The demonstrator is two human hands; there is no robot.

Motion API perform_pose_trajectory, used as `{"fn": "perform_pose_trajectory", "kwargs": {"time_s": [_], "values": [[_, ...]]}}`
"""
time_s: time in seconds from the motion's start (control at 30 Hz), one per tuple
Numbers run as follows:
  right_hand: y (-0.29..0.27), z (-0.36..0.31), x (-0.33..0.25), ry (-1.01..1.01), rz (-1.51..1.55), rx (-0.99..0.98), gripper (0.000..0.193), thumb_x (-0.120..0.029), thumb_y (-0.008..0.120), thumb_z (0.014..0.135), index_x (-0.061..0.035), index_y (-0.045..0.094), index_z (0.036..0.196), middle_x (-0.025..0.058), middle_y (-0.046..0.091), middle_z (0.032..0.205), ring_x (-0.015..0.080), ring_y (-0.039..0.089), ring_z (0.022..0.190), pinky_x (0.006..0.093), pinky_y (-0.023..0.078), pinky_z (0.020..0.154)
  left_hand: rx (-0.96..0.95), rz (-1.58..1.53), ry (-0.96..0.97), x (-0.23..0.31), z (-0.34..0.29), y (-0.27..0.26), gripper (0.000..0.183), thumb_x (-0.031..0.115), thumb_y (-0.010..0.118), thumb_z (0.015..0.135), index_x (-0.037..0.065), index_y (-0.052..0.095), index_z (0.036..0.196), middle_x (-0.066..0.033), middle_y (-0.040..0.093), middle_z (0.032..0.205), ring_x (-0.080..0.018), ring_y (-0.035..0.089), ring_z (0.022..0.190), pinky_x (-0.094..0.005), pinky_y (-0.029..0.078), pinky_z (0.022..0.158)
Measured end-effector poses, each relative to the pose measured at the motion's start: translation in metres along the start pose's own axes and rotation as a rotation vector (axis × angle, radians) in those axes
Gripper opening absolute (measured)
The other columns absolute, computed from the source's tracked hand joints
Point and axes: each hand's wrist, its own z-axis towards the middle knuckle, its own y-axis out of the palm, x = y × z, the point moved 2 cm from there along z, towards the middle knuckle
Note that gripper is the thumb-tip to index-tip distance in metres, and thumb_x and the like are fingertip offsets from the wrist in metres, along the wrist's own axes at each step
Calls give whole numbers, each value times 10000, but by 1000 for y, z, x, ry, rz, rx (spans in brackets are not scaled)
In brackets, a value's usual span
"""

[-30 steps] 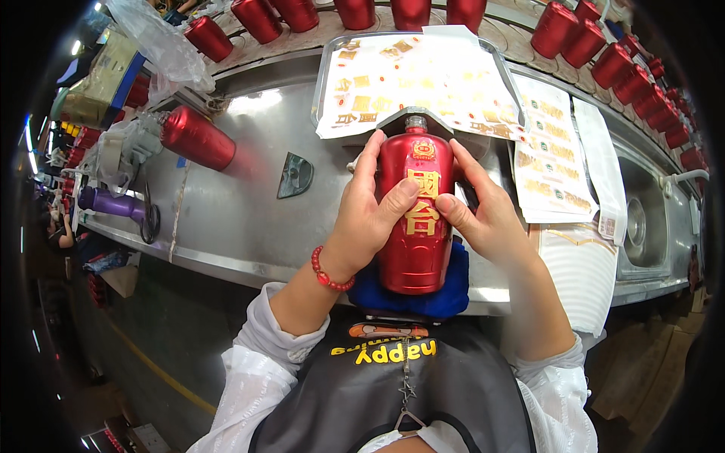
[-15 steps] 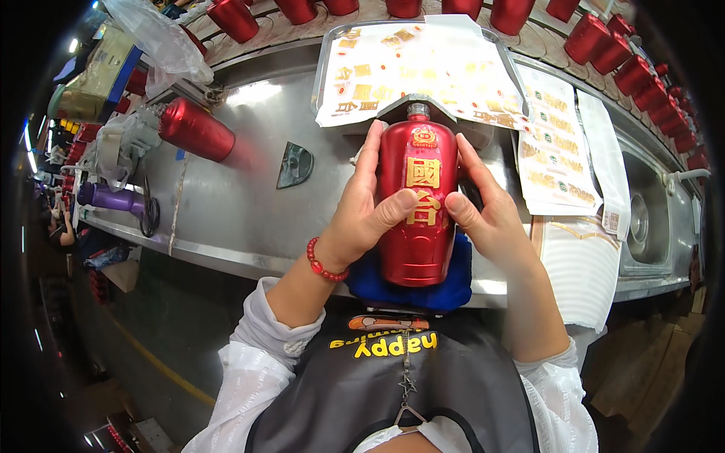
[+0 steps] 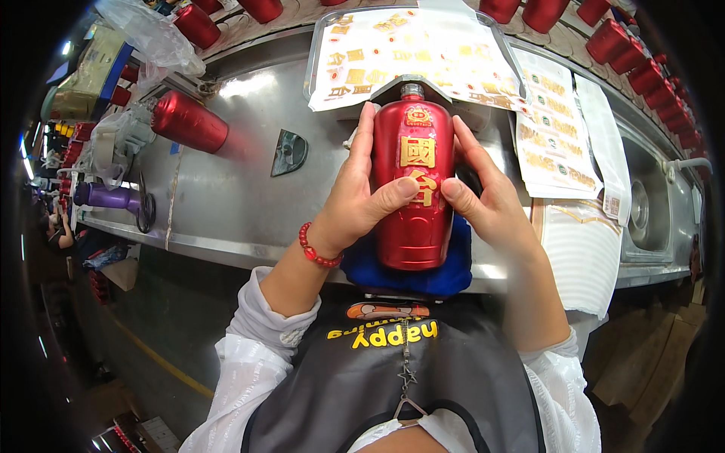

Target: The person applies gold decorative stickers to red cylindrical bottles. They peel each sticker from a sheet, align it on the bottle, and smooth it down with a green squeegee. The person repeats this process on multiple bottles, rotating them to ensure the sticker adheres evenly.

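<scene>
A glossy red bottle (image 3: pixel 414 240) with gold characters and a gold emblem lies in front of me, its neck pointing away. My left hand (image 3: pixel 361 192) wraps its left side, thumb on the lower gold character. From the right side my right hand (image 3: pixel 483 189) grips it, thumb on the same character's edge. Under the bottle's base is a blue cloth pad (image 3: pixel 355 260), and its neck end rests by a dark angled holder (image 3: pixel 442 89). The fingertips behind the bottle are partly hidden.
Beyond the bottle is a tray (image 3: pixel 308 83) covered with gold decal sheets. More label sheets (image 3: pixel 555 143) lie to its right, near a sink (image 3: pixel 649 219). Leftward are a dark scraper-like piece (image 3: pixel 290 153), another red bottle (image 3: pixel 190 123) and a purple flask (image 3: pixel 109 196). Several red bottles line the far conveyor.
The view has shifted slightly, so the bench and bottle sit a little higher in the picture. Bottles on the far conveyor have shifted place. Both hands keep their hold on the red bottle.
</scene>
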Motion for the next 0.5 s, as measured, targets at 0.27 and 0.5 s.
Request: {"fn": "perform_pose_trajectory", "kwargs": {"time_s": [0.27,0.5], "values": [[2,-2,4,-13,37,-9,910,-420,717,931,56,258,1557,257,486,1454,311,445,1390,388,333,1154,4,56,-1,0,0,1,1164,387,763,901,-59,-76,1574,-212,279,1578,-259,384,1419,-375,348,1152],[2,-2,2,5,6,-13,955,-426,748,904,62,250,1557,261,477,1463,311,457,1381,386,351,1144,-23,-39,40,-4,-2,-3,1020,575,494,1008,-62,-66,1576,-201,237,1615,-249,316,1466,-353,289,1179]]}}
